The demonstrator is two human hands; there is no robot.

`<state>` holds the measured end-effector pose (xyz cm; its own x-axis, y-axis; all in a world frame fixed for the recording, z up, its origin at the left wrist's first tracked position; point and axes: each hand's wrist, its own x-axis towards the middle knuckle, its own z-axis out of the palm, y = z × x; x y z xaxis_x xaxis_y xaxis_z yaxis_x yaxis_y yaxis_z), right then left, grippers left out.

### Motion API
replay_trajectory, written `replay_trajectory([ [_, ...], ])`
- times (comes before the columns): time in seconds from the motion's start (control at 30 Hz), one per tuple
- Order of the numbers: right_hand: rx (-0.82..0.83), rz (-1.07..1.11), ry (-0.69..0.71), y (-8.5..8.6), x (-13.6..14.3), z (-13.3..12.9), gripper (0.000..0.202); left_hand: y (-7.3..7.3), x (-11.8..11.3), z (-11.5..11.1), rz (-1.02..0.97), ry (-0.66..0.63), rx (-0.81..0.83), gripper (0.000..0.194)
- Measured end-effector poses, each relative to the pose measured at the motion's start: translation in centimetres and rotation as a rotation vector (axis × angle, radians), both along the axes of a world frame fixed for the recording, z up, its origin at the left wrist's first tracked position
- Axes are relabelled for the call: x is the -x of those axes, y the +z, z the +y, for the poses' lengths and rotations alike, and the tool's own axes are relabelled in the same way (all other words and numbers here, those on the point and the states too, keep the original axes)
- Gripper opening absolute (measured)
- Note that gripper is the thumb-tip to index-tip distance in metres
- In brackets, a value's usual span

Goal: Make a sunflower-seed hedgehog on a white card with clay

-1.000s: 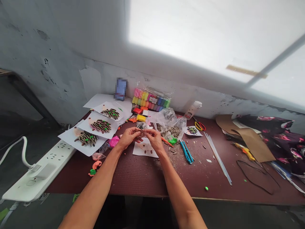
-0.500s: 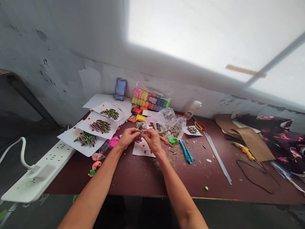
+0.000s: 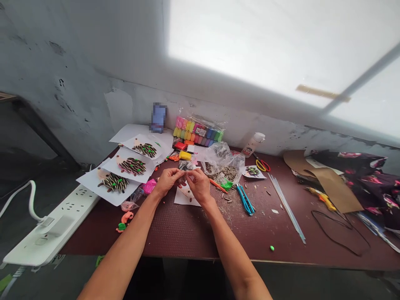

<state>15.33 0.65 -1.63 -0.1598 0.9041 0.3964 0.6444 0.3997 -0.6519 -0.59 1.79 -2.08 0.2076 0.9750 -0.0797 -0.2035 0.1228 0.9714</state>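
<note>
My left hand [image 3: 168,182] and my right hand [image 3: 198,183] meet fingertip to fingertip above the middle of the table. Both are closed in a pinch, and whatever lies between the fingers is too small to make out. Just below them is a white paper card [image 3: 185,199] with a pale hedgehog shape, partly covered by my right hand. Beyond my right hand, striped sunflower seeds [image 3: 229,172] spill from a clear plastic bag [image 3: 218,154]. An orange stick-like tool [image 3: 218,185] lies beside my right fingers.
Finished-looking seed hedgehogs on paper [image 3: 130,166] overlap at left, by a white power strip [image 3: 62,221]. A coloured clay pack [image 3: 198,131] leans on the wall. Rightward lie a teal cutter [image 3: 245,200], scissors [image 3: 261,163], glue sticks [image 3: 287,208], a glue gun [image 3: 323,198] and a bottle [image 3: 253,144].
My fingers have shifted slightly against each other, still pinched together over the card. The things on the table keep their places; the view has moved a little.
</note>
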Motion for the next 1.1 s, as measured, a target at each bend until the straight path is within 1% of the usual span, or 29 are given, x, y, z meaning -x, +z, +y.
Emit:
replay_trajectory([
  [0.1,0.0,0.005,-0.005,-0.2,0.1,0.1,0.014,0.1,-0.1,-0.1,-0.002,-0.009,-0.022,0.049],
  [0.23,-0.043,0.038,-0.024,-0.4,0.2,-0.3,0.014,0.3,-0.1,-0.2,-0.004,-0.042,-0.07,0.043],
  [0.37,-0.072,-0.002,-0.016,-0.3,0.2,-0.7,0.015,0.4,0.2,-0.1,0.013,-0.07,-0.066,0.04],
  [0.5,-0.085,-0.054,-0.01,0.0,0.1,-0.8,0.016,0.3,0.3,-0.1,0.015,-0.079,-0.064,0.042],
  [0.63,-0.115,-0.034,-0.022,0.0,-0.1,-0.7,0.017,0.5,0.0,-0.3,0.01,-0.071,-0.087,0.047],
  [0.8,-0.143,0.059,-0.031,-0.2,0.2,-0.5,0.015,1.1,0.0,-0.4,0.025,-0.026,-0.07,0.048],
  [0.9,-0.111,0.16,0.001,-0.1,0.4,-0.3,0.015,1.4,0.2,-0.4,0.017,0.032,-0.038,0.049],
  [1.0,-0.063,0.26,0.033,0.0,0.3,0.0,0.015,1.6,0.1,-0.4,-0.043,0.087,-0.006,0.055],
  [1.1,-0.037,0.32,0.021,-0.1,-0.2,0.3,0.01,1.5,-0.1,-0.5,-0.096,0.056,0.016,0.062],
])
